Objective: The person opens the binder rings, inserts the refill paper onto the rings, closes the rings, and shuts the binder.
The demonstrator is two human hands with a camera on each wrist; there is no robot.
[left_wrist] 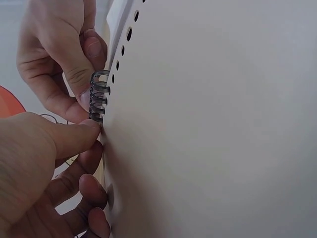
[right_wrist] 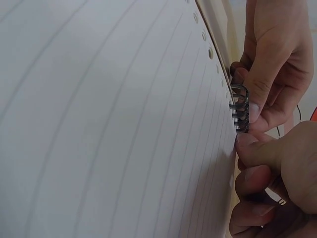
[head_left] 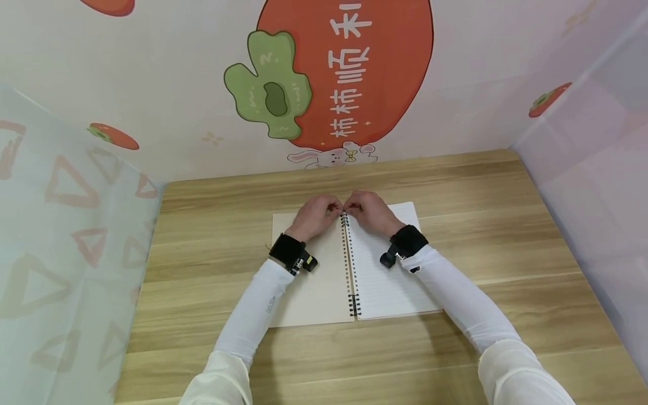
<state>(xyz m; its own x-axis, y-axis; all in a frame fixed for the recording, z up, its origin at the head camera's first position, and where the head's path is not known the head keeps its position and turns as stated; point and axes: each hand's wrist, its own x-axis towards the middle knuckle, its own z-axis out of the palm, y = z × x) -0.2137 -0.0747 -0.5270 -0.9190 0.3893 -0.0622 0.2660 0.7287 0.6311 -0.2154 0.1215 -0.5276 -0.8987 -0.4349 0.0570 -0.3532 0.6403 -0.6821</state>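
A loose-leaf notebook lies open on the table, with a plain cream cover (head_left: 314,295) on the left and white lined paper (head_left: 397,287) on the right. At the top of its spine sits a short dark plastic binding coil (head_left: 345,220), its loops passing through the punched holes. My left hand (head_left: 315,216) pinches this coil from the left between thumb and fingers. From the other side my right hand (head_left: 370,212) pinches it too, the fingertips of both nearly meeting. Both wrist views show thumbs against the coil (left_wrist: 98,99); fingertips behind it are partly hidden.
A second dark coil (head_left: 354,305) holds the spine's lower end, with bare punched holes between. The wooden table (head_left: 212,253) extends around the notebook. Behind it rises a wall with a printed persimmon (head_left: 395,67), and pale patterned panels (head_left: 76,253) stand at both sides.
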